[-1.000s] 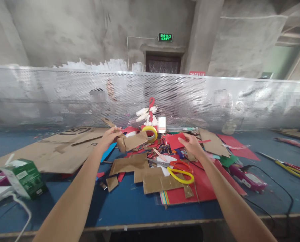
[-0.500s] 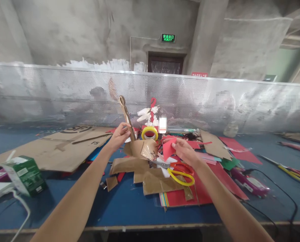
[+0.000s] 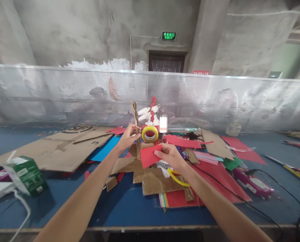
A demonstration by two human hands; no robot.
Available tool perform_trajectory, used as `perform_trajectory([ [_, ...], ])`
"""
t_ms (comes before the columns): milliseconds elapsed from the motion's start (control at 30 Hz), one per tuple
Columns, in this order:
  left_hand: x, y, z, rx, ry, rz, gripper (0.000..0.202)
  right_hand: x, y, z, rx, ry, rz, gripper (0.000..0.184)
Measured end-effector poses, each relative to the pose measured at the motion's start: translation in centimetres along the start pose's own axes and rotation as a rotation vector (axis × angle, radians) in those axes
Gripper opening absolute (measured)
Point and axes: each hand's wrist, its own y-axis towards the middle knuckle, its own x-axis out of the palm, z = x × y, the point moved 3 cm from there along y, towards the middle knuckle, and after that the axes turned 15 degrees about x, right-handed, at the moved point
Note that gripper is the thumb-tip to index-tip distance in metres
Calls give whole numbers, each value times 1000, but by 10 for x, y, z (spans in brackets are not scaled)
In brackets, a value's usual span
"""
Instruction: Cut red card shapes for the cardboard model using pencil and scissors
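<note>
My left hand (image 3: 130, 137) is closed around an upright, looped strip of brown cardboard (image 3: 135, 116). Its lower end stands among cut cardboard pieces (image 3: 156, 183). Between thumb and fingers, my right hand (image 3: 172, 155) pinches a small piece of red paper (image 3: 150, 156), held just right of the strip's lower part. Behind the paper stands a roll of yellow tape (image 3: 150, 134). Scissors with a yellow handle (image 3: 178, 179) lie under my right hand, partly covered by it. A red hooked shape with white paper bits (image 3: 152, 112) rises behind the tape.
A large flat cardboard sheet (image 3: 64, 148) and a green box (image 3: 26, 176) lie to the left. Red paper sheets (image 3: 220, 178), a purple device with a black cable (image 3: 253, 183) and long-bladed scissors (image 3: 288, 168) are on the right. A perforated metal screen (image 3: 64, 97) borders the table's back.
My left hand has moved right with the cardboard strip, which is now more upright. My right hand has brought the red paper left, close to the strip. A black cable now shows beside my right forearm.
</note>
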Motion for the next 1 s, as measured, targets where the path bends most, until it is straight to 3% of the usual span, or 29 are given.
perform_trajectory([
  [300,-11,3,-4,121,250,191,30,28,25,2,24,12,53,36],
  [533,-14,1,-10,27,273,96,31,40,45,14,32,-27,79,28],
  [667,-16,-1,-1,-5,200,82,36,39,51,14,39,70,130,31],
  [800,-24,1,14,-63,271,102,34,37,56,15,47,127,131,36],
  [867,-27,0,21,-140,210,33,41,36,58,16,51,132,135,38],
  [1000,-25,-3,41,-236,42,-269,49,37,59,18,56,138,140,42],
])
